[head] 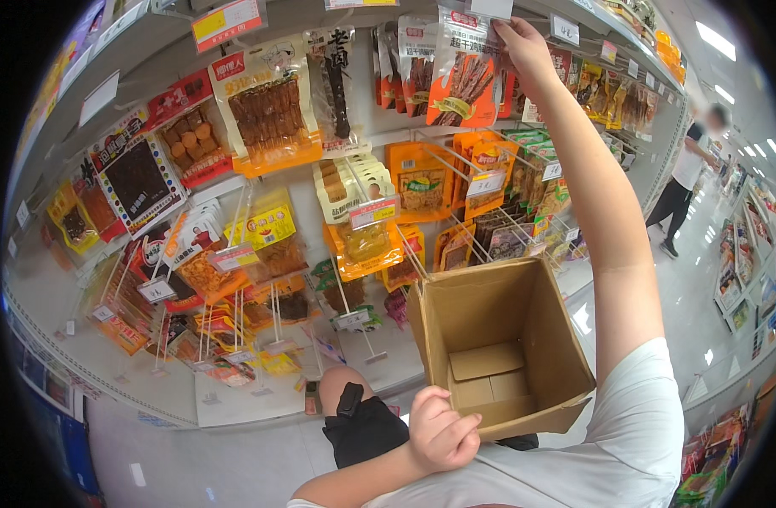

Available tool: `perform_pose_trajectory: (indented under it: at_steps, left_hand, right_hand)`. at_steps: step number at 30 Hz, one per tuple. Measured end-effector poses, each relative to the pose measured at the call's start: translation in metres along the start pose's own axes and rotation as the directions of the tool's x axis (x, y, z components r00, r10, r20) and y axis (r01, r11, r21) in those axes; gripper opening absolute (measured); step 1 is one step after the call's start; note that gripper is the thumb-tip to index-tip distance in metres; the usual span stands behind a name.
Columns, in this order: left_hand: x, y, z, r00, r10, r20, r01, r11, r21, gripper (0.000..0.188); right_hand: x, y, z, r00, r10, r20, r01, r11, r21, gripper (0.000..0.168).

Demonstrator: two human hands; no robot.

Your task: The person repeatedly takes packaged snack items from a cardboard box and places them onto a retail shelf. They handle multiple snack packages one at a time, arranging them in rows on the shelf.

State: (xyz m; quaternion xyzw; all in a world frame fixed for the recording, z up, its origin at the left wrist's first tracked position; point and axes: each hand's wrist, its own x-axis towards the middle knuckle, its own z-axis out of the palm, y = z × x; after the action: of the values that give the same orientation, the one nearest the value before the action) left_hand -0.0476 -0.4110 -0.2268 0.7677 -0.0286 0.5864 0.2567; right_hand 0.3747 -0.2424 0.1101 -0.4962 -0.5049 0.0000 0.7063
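My right hand (529, 49) is raised at the top of the display, its thumb and fingers on the top corner of a grey-and-orange snack packet (465, 70). That packet hangs upright in front of similar packets (417, 63), and a blank white tag covers part of its top edge. Low in front of my body, the curled fingers of my left hand (443, 432) grip the near corner of a cardboard box (497, 305). The box is open at the top, and its visible floor holds nothing.
Snack packets hang on long metal hooks, including a large jerky pack (267, 105) and an orange packet (362, 244). Price tags (374, 213) stick out at the hook ends. A person (686, 165) stands in the aisle at right, near another shelf unit (746, 254). My knee (346, 387) is below.
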Motion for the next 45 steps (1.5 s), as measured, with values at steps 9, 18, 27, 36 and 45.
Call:
perform_pose_trajectory:
  at_steps: [9,18,27,36,45]
  left_hand:
    - [0.004,-0.002,0.002,1.0,0.01,0.012,-0.01,1.0,-0.018,0.034]
    - [0.002,-0.002,0.004,0.999,0.005,0.053,-0.003,0.999,-0.035,0.037]
    - [-0.019,0.006,-0.016,0.989,0.008,0.148,-0.01,1.0,0.019,0.039]
    - [-0.013,-0.003,-0.012,0.988,0.02,0.153,-0.021,1.0,0.001,0.039]
    - [-0.011,-0.026,-0.015,0.996,-0.076,-0.034,0.079,0.994,0.071,0.029]
  right_hand:
    - [0.011,0.004,-0.003,0.998,-0.036,0.042,0.042,0.99,-0.136,0.039]
    - [0.002,0.046,0.045,0.78,-0.604,-0.161,0.38,0.663,-0.645,0.064]
    - [-0.063,0.046,0.089,0.922,-0.174,0.346,0.385,0.489,-0.782,0.049]
    - [-0.021,0.063,0.088,0.805,0.091,0.586,0.496,0.44,-0.749,0.067]
    - [-0.09,0.005,0.042,0.744,-0.136,0.654,0.624,0.491,-0.608,0.059]
